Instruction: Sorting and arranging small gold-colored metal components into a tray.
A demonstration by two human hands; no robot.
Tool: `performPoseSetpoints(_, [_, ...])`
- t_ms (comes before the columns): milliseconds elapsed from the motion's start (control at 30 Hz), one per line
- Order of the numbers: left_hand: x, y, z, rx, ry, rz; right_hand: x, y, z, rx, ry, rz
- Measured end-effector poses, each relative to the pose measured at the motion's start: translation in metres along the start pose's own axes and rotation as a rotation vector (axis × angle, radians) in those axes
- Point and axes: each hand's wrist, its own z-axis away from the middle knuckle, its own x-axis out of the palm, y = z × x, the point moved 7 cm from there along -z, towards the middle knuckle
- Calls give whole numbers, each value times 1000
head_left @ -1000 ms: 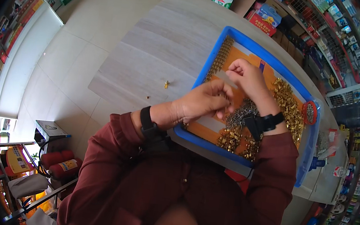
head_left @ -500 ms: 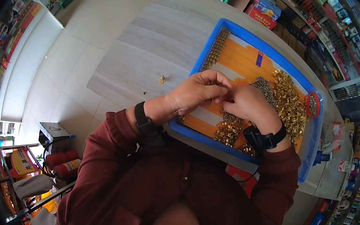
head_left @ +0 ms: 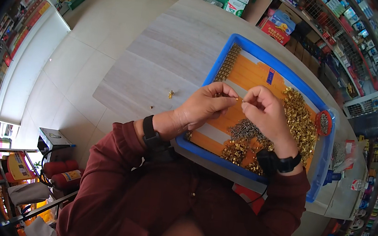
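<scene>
Two bare hands meet above the left half of a blue tray [head_left: 289,66], whose near rim runs just beyond the person's body. Fingers of the left hand [head_left: 204,106] pinch closed on a tiny gold-coloured piece [head_left: 238,99]; those of the right hand [head_left: 267,115] stand almost together, tips just beside it, and whether they grip anything I cannot tell. Near the tray's near rim lies a small heap of gold parts [head_left: 234,154], with silver screws [head_left: 245,130] just beyond and a larger gold pile [head_left: 301,124] to the right. A red round container [head_left: 317,124] stands at the right rim. Bare orange sheet [head_left: 250,72] fills the far left part, giving open room there, bordered by tight rows of brass-coloured pieces [head_left: 227,65] along the left rim. Left of the tray the worktop [head_left: 150,50] is wide and open apart from a small gold cluster [head_left: 171,94] and a dark speck [head_left: 152,107]; its left edge drops to the tiled floor [head_left: 81,61].

The left hand covers the near end of the brass rows; the right wrist and its black band [head_left: 288,163] hide some of the near heap. Far right, shelves [head_left: 354,41] bend and are cut off by the dark rim.
</scene>
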Motion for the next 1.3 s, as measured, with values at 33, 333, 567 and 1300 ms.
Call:
performPoseSetpoints(33, [0,0,0,4,1,5,3,-6,1,-36,21,-45])
performPoseSetpoints(333, [-4,1,-1,32,50,38,4,-13,-1,-136,74,82])
performPoseSetpoints(567, [0,3,2,42,27,37,7,-14,-1,-149,76,144])
performPoseSetpoints(1300, [-2,6,1,97,12,119,7,-37,-18,-215,-36,454])
